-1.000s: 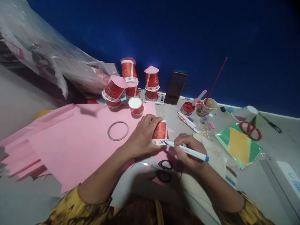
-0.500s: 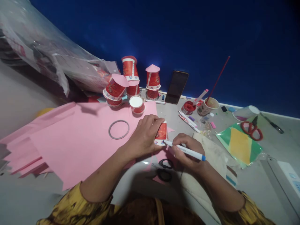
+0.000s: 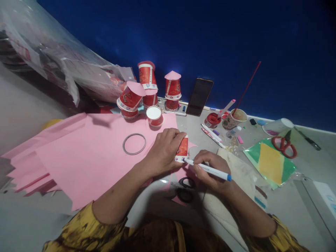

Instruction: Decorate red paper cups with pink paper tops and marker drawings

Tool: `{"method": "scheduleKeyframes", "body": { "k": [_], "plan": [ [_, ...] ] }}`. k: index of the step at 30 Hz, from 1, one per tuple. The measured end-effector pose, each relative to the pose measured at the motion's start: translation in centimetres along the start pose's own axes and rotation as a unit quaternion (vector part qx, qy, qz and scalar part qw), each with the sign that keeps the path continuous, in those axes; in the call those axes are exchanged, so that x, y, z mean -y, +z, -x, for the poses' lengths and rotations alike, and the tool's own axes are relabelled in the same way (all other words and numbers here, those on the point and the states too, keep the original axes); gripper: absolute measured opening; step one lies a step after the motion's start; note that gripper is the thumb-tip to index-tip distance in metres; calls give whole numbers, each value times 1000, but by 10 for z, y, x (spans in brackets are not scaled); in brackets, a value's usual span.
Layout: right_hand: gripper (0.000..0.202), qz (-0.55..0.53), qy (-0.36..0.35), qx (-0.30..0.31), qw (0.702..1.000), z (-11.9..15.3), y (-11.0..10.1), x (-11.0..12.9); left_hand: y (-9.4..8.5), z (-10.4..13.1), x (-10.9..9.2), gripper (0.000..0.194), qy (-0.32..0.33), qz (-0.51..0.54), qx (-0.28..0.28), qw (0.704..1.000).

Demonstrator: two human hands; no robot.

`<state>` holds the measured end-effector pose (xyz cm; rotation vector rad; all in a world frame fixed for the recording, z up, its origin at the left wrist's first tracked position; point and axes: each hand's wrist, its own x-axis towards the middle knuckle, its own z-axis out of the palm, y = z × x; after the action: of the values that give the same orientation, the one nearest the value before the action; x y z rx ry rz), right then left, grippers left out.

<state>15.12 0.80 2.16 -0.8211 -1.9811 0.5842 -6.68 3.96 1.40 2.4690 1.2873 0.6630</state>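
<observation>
My left hand (image 3: 164,150) is wrapped round a red paper cup (image 3: 182,147), which stands rim down at the edge of the pink paper. A white band with small blue and pink marks runs along its lower rim. In my right hand (image 3: 211,169) is a white marker pen (image 3: 215,172) with a blue end, its tip at the band. Black-handled scissors (image 3: 186,182) lie below the cup, on pink scraps. Behind my left hand stands another red paper cup (image 3: 155,120), its white base up.
Several stacked red cups (image 3: 148,77) with pink tops stand behind, near a phone (image 3: 200,96). Pink paper sheets (image 3: 89,157) carry a grey ring (image 3: 134,144). At right are a red paint jar (image 3: 212,120), a brush cup (image 3: 234,119), red-handled scissors (image 3: 285,147) and a cloth (image 3: 228,164).
The whole view has shifted slightly, so everything sits a little further right. Both hands keep their hold, and the marker tip stays at the cup's white band.
</observation>
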Motion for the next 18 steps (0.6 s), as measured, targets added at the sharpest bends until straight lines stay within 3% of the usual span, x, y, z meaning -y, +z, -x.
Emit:
{"method": "scheduleKeyframes", "body": {
  "k": [18],
  "plan": [
    [9, 27, -40, 13, 999, -1, 6, -4, 1, 2, -5, 78, 12, -29, -8, 999]
  ]
}}
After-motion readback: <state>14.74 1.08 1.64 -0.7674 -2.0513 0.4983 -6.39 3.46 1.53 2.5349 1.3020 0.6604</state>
